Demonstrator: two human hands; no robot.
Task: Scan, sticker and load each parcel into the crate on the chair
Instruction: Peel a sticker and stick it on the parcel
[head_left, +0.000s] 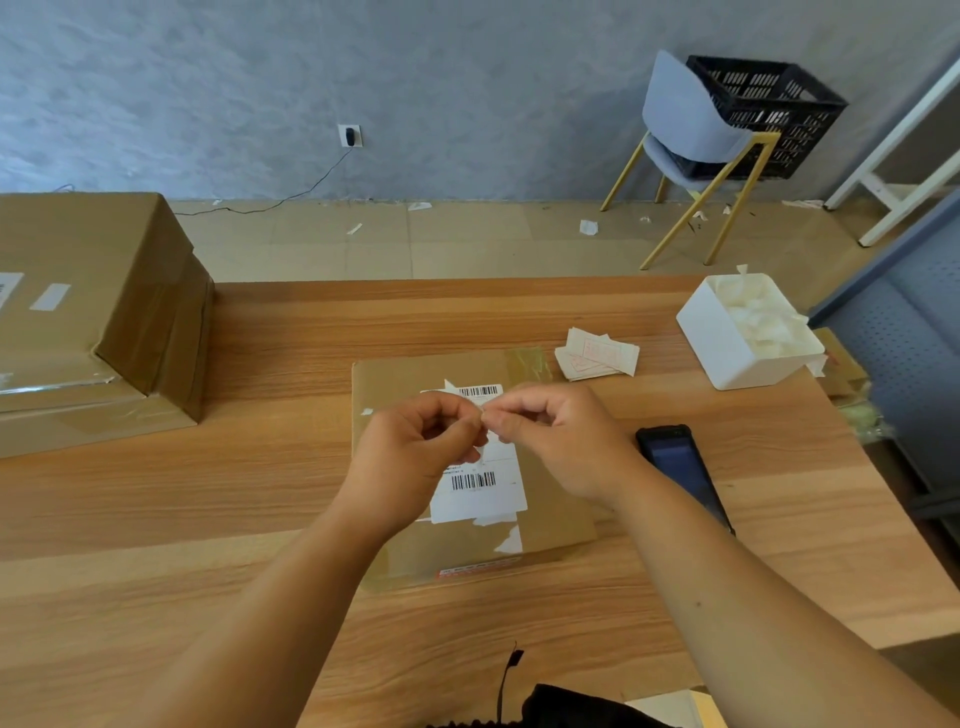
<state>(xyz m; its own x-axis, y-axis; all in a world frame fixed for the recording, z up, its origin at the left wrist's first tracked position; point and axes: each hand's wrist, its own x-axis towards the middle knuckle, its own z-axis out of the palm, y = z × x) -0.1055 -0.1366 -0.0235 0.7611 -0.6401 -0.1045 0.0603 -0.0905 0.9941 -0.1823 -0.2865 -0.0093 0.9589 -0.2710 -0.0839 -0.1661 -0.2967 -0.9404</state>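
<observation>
A flat brown cardboard parcel (550, 499) with a white barcode label (480, 493) lies on the wooden table (260, 519) in front of me. Above it, my left hand (415, 447) and my right hand (556, 436) meet fingertip to fingertip and pinch a small white sticker (485, 410) between them. A stack of stickers (597, 356) lies just beyond the parcel on the right. The black handheld scanner (680, 467) rests on the table by my right wrist. The black crate (769, 111) sits on a grey chair (685, 130) at the far right.
A large cardboard box (104, 312) takes up the table's left side. A white bin (748, 332) full of peeled backing paper stands at the right edge. Paper scraps litter the floor. A dark object (582, 709) lies at the near table edge.
</observation>
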